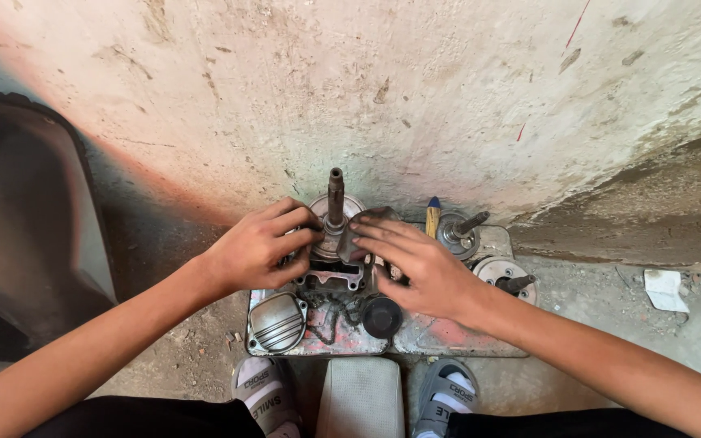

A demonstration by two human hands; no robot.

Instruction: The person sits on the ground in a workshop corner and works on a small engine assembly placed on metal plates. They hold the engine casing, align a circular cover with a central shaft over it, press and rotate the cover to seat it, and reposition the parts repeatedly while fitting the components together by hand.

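A: Condition of the grimy grey metal engine shaft assembly (335,212)?

B: Upright, with 1 rusty spindle pointing up from a round flange. It sits at the back of the stained flat metal tray (456,337), close to the pale plaster wall (415,89).

A: Hands?

B: The left hand (257,247) has its fingers curled against the flange. The right hand (419,264) presses a grey rag (367,223) against it with flat fingers.

A: Nearby?

B: 1 ribbed silver cover (277,322), 1 black round cap (381,316), and 2 smaller shafted discs (480,247).
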